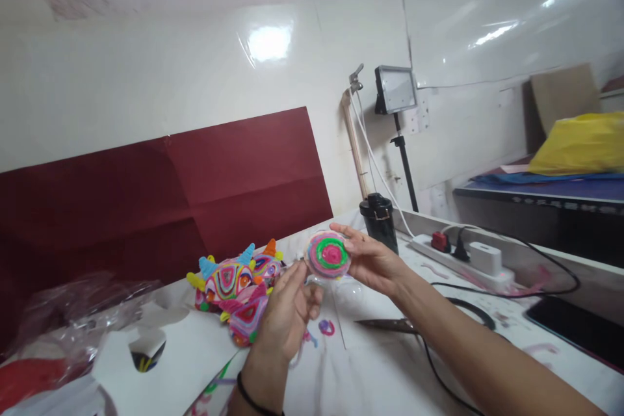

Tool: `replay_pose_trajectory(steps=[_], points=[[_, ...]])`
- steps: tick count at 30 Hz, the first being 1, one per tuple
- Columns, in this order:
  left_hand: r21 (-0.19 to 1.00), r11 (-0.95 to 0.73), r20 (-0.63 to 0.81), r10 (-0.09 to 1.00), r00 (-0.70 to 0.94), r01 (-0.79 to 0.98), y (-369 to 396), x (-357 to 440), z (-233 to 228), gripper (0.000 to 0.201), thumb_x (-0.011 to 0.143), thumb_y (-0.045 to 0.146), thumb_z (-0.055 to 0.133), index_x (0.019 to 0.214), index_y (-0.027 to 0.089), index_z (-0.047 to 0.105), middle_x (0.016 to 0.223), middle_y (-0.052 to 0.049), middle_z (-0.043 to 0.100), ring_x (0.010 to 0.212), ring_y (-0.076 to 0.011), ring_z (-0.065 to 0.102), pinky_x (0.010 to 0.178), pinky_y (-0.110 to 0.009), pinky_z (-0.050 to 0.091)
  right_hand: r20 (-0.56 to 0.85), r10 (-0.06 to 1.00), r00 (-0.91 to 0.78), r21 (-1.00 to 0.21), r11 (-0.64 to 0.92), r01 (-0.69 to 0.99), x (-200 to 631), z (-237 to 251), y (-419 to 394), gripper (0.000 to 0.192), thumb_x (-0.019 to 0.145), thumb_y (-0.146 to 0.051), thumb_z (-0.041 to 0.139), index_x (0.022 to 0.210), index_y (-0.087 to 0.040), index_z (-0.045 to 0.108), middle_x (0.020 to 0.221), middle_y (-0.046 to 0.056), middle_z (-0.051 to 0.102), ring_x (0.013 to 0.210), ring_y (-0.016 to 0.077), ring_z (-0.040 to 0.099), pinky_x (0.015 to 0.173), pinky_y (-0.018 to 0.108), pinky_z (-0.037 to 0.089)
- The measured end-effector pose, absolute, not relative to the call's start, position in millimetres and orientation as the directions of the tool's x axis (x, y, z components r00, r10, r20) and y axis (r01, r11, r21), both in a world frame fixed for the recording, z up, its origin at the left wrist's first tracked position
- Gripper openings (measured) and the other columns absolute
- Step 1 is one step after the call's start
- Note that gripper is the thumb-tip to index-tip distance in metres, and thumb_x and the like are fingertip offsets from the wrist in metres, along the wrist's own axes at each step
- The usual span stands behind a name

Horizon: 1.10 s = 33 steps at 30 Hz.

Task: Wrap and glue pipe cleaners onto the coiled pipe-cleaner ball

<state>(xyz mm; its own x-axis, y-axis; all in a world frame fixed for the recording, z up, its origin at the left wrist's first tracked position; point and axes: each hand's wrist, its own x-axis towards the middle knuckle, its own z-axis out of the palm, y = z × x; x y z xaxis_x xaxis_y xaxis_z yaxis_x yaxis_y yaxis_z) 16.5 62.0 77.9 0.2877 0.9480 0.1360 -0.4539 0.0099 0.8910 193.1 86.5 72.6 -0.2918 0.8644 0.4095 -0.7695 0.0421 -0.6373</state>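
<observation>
A round disc (329, 255) with fuzzy coiled rings in pink, green, grey-blue and pale tones is raised above the white table. My right hand (373, 260) grips its right edge, thumb and fingers around the rim. At the opposite edge, my left hand (292, 305) has its fingertips against the disc, the other fingers curled below. Just beyond my left wrist sit several colourful fuzzy animal figures (229, 279) with horns. Small purple and pink curled scraps (326, 327) lie beneath the disc. Dark pointed scissors (385, 325) rest under my right forearm, which partly hides them.
A white box (166, 364) with a cut-out hole and clear plastic wrap (92, 305) lie on the left. To the right are a black lidded cup (380, 221), a power strip (458, 263) with cables, and a phone (575, 331). A lamp (397, 89) stands behind.
</observation>
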Motion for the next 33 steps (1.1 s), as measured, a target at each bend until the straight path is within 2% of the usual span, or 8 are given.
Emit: replay_pose_trajectory(steps=[4, 11, 18, 22, 26, 31, 32, 33], points=[[0.86, -0.003, 0.176, 0.94, 0.291, -0.51, 62, 15, 76, 0.037, 0.068, 0.035, 0.08, 0.088, 0.016, 0.055, 0.077, 0.001, 0.059, 0.058, -0.0078, 0.058, 0.036, -0.013, 0.033, 0.428, 0.859, -0.281, -0.604, 0.04, -0.796, 184, 72, 87, 0.036, 0.063, -0.014, 0.077, 0.095, -0.018, 0.062, 0.095, 0.001, 0.068, 0.084, 0.0129, 0.064, 0.08, 0.026, 0.05], [0.828, -0.012, 0.194, 0.944, 0.268, -0.56, 58, 12, 83, 0.038, 0.065, 0.034, 0.083, 0.089, 0.016, 0.059, 0.073, 0.003, 0.058, 0.053, -0.0046, 0.055, 0.035, -0.011, 0.033, 0.445, 0.84, -0.31, -0.613, 0.034, -0.789, 171, 75, 83, 0.026, 0.071, -0.022, 0.074, 0.095, -0.014, 0.064, 0.09, 0.004, 0.069, 0.079, 0.0142, 0.063, 0.075, 0.027, 0.05], [0.817, -0.01, 0.194, 0.946, 0.259, -0.576, 54, 12, 88, 0.042, 0.054, 0.03, 0.089, 0.078, 0.014, 0.058, 0.06, 0.007, 0.053, 0.047, -0.0024, 0.05, 0.033, -0.008, 0.032, 0.355, 0.9, -0.254, -0.674, 0.058, -0.737, 165, 80, 76, 0.025, 0.072, -0.025, 0.073, 0.093, -0.015, 0.063, 0.086, 0.004, 0.071, 0.076, 0.0144, 0.064, 0.072, 0.027, 0.049], [0.787, 0.012, 0.196, 0.943, 0.268, -0.617, 51, 9, 90, 0.043, 0.051, 0.026, 0.09, 0.074, 0.014, 0.056, 0.053, 0.01, 0.048, 0.038, 0.0005, 0.04, 0.03, -0.008, 0.028, 0.304, 0.926, -0.224, -0.738, 0.08, -0.67, 162, 82, 69, 0.024, 0.076, -0.033, 0.071, 0.091, -0.017, 0.061, 0.083, 0.002, 0.07, 0.072, 0.0136, 0.064, 0.071, 0.027, 0.049], [0.688, 0.049, 0.21, 0.941, 0.264, -0.724, 49, 0, 99, 0.034, 0.06, 0.017, 0.086, 0.068, 0.014, 0.053, 0.049, 0.012, 0.042, 0.033, 0.0016, 0.033, 0.029, -0.008, 0.024, 0.263, 0.946, -0.191, -0.838, 0.126, -0.531, 168, 79, 57, 0.03, 0.079, -0.043, 0.069, 0.095, -0.02, 0.057, 0.084, 0.003, 0.07, 0.073, 0.0154, 0.065, 0.069, 0.029, 0.048], [0.493, 0.067, 0.211, 0.958, 0.194, -0.867, 52, -24, 115, 0.022, 0.086, 0.011, 0.061, 0.068, 0.015, 0.05, 0.054, 0.008, 0.049, 0.032, 0.0015, 0.037, 0.029, -0.008, 0.026, 0.257, 0.958, -0.125, -0.942, 0.22, -0.253, 195, 53, 24, 0.038, 0.066, -0.025, 0.08, 0.093, -0.019, 0.055, 0.071, 0.0, 0.067, 0.064, 0.0156, 0.061, 0.059, 0.026, 0.042], [0.474, 0.053, 0.216, 0.961, 0.175, -0.879, 53, -30, 117, 0.022, 0.09, 0.012, 0.056, 0.069, 0.015, 0.05, 0.055, 0.008, 0.051, 0.032, 0.0018, 0.036, 0.029, -0.008, 0.026, 0.266, 0.955, -0.13, -0.954, 0.243, -0.174, 203, 44, 16, 0.036, 0.063, -0.021, 0.081, 0.089, -0.018, 0.056, 0.066, -0.002, 0.064, 0.061, 0.0146, 0.058, 0.058, 0.026, 0.04], [0.46, 0.037, 0.225, 0.962, 0.157, -0.887, 55, -35, 119, 0.022, 0.093, 0.013, 0.051, 0.071, 0.015, 0.051, 0.057, 0.007, 0.052, 0.032, 0.0022, 0.036, 0.029, -0.008, 0.027, 0.308, 0.94, -0.144, -0.948, 0.316, 0.037, 212, 35, 7, 0.03, 0.066, -0.023, 0.078, 0.085, -0.019, 0.056, 0.064, -0.003, 0.061, 0.06, 0.014, 0.056, 0.059, 0.026, 0.04]])
